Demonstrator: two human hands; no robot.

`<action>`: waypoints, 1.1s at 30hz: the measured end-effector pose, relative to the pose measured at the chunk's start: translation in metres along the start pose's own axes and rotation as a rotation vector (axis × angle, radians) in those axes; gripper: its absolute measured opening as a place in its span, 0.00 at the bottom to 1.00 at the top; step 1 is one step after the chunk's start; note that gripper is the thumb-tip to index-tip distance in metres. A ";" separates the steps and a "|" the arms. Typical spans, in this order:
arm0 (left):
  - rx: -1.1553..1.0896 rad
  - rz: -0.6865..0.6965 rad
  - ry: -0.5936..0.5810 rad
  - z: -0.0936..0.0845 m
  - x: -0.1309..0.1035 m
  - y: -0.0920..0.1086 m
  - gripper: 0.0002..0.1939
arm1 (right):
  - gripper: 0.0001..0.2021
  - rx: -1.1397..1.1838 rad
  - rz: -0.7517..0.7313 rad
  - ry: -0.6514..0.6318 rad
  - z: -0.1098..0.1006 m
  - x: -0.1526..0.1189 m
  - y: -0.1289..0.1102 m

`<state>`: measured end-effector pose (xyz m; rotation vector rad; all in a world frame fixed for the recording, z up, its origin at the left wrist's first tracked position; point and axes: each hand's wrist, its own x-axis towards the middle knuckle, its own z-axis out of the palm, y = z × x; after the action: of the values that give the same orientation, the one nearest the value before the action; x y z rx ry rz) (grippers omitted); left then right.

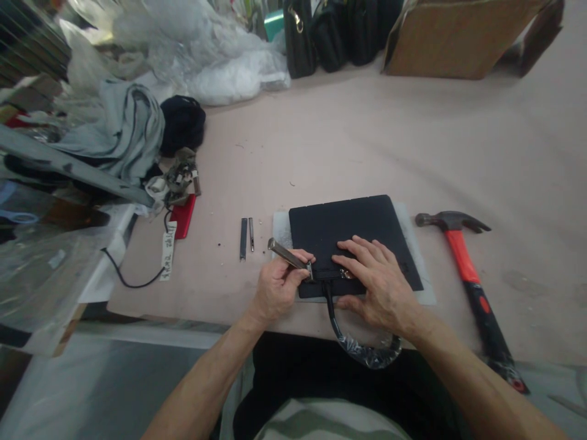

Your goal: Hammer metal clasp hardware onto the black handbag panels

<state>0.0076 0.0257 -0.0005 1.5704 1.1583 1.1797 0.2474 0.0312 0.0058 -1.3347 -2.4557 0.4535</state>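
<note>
A black bag panel [348, 226] lies flat on a pale grey slab [282, 229]. Its curved black handle [371, 356], partly wrapped in clear plastic, hangs toward my lap. My left hand [277, 284] is closed around a short metal rod tool [284, 252], which is tilted, its lower end at the panel's lower left edge. My right hand [378, 281] rests with spread fingers on the panel's lower part, beside a small shiny metal fitting [346, 274]. Part of the handle passes beneath my right wrist.
A claw hammer [461, 256] with a red and black grip lies right of the slab. Two thin metal pieces [243, 239] lie left. Black bags [300, 40], a cardboard box [458, 36], plastic wrap [220, 61] and grey cloth [121, 131] are farther back.
</note>
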 end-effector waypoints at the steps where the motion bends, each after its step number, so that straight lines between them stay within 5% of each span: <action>1: -0.011 -0.003 0.008 0.001 -0.001 -0.001 0.05 | 0.33 0.001 0.001 -0.001 0.000 0.000 0.000; 11: -0.072 -0.086 0.029 0.002 -0.003 -0.005 0.08 | 0.34 0.012 0.000 0.008 0.001 -0.001 0.002; 25: 0.151 0.099 -0.024 0.007 0.005 0.002 0.04 | 0.34 0.001 -0.011 0.003 0.001 -0.002 0.002; 33: -0.015 0.003 -0.090 -0.003 0.009 -0.001 0.08 | 0.32 0.034 -0.027 0.030 0.002 -0.002 0.003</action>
<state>0.0062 0.0353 0.0013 1.5979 1.0873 1.1055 0.2499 0.0308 0.0028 -1.2845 -2.4273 0.4636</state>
